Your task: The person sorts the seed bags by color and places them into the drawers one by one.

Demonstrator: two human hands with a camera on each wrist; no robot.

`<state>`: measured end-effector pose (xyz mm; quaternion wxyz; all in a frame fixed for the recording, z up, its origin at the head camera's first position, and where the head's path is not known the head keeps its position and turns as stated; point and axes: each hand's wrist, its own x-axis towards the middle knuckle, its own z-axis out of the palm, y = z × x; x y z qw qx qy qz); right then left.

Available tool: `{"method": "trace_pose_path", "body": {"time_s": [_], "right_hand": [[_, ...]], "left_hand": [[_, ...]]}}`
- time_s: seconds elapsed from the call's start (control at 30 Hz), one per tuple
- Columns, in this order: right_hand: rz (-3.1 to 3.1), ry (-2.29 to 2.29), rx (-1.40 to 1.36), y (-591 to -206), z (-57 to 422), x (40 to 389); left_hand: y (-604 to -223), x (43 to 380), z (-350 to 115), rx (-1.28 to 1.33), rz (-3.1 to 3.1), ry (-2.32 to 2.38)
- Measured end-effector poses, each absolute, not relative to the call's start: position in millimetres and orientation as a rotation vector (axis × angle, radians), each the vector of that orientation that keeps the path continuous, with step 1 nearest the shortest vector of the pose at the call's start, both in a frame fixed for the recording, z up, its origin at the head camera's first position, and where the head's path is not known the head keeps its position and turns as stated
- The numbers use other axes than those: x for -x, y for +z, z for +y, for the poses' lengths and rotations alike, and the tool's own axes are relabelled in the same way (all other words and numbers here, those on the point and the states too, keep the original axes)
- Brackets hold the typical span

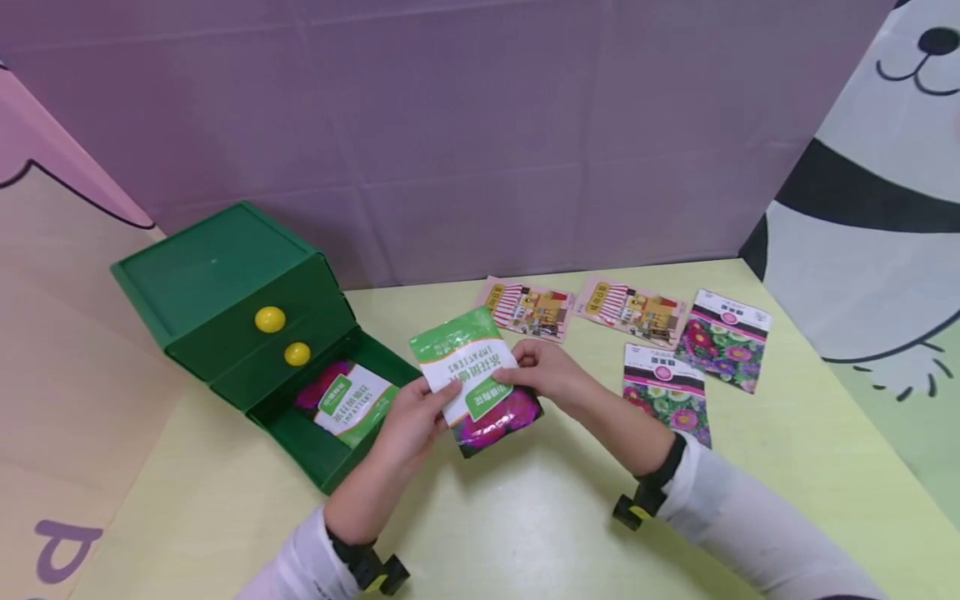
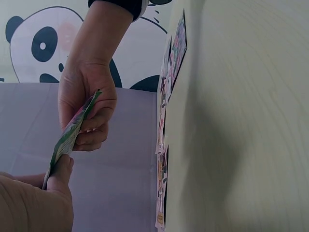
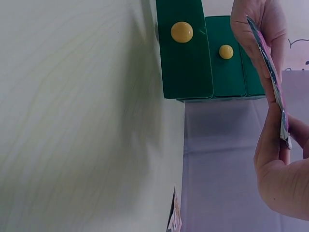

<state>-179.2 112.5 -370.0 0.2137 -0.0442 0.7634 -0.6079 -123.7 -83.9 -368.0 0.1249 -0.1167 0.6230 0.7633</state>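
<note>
Both hands hold one green, white and magenta seed packet (image 1: 480, 371) above the table. My left hand (image 1: 408, 421) pinches its left edge, thumb on the front. On the opposite edge, my right hand (image 1: 551, 371) grips it between thumb and fingers. The left wrist view shows the packet (image 2: 72, 130) nearly edge-on between the two hands. Just left of the left hand, a green drawer box (image 1: 225, 275) has its bottom drawer pulled out. Inside that drawer lies a similar seed packet (image 1: 356, 404), its right part close to the left hand.
Two pink packets with a striped awning picture, one left (image 1: 528, 308) and one right (image 1: 633, 310), lie at the back of the table. Two flower packets, one upper (image 1: 726, 340) and one lower (image 1: 666, 387), lie at the right. Yellow knobs (image 1: 270, 319) stick out from the box's drawers.
</note>
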Motion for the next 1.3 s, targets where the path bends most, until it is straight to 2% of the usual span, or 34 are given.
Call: {"method": "trace_pose_path", "body": {"time_s": [0.4,0.67,0.8,1.03,1.3], "right_hand": [[2.093,-1.678,0.108,-367.2,106.4,177.6],[2.067,-1.683,0.264,-365.5,109.7,175.8],[1.995,-1.764,0.337,-367.8,113.9,176.2],[1.893,-1.842,0.248,-372.6,116.1,179.0],[1.853,-1.79,0.249,-380.9,112.9,178.5]], "left_hand": [[-365.1,121.6,-91.2,0.329,1.834,2.212],[-359.2,124.7,-101.9,0.449,1.822,2.22],[-352.8,127.3,-119.1,0.504,1.791,2.229],[-343.3,125.2,-163.7,0.578,1.65,2.294],[-350.1,121.1,-194.2,0.617,1.449,2.344]]}}
